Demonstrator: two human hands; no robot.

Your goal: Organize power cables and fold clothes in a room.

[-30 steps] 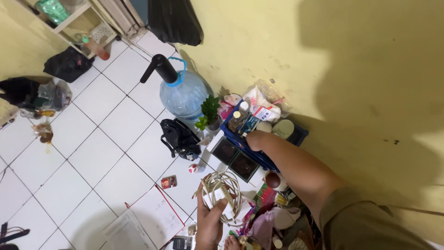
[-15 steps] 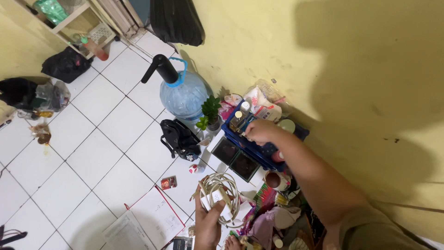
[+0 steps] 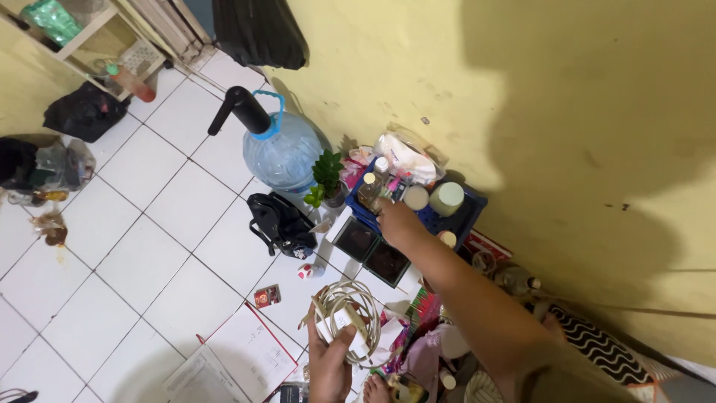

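Observation:
My left hand (image 3: 328,366) is low in the view, closed around a coil of white cable (image 3: 349,306) with a white charger block (image 3: 344,322) on it. My right hand (image 3: 397,218) reaches out to the blue crate (image 3: 468,213) by the yellow wall, fingers at the small bottles (image 3: 371,186) at its left end. Whether it grips one I cannot tell. Round white lids (image 3: 446,198) stand in the crate behind the hand.
A large water jug with a black pump (image 3: 280,153) stands left of the crate, beside a small green plant (image 3: 327,175) and a black bag (image 3: 277,222). An open notebook (image 3: 233,360) lies on the white tiles. Clutter and a striped cloth (image 3: 597,345) sit at lower right.
My right hand has moved left along the crate toward the bottles. The view shifted, showing more of the crate's right side. My left hand still holds the cable coil.

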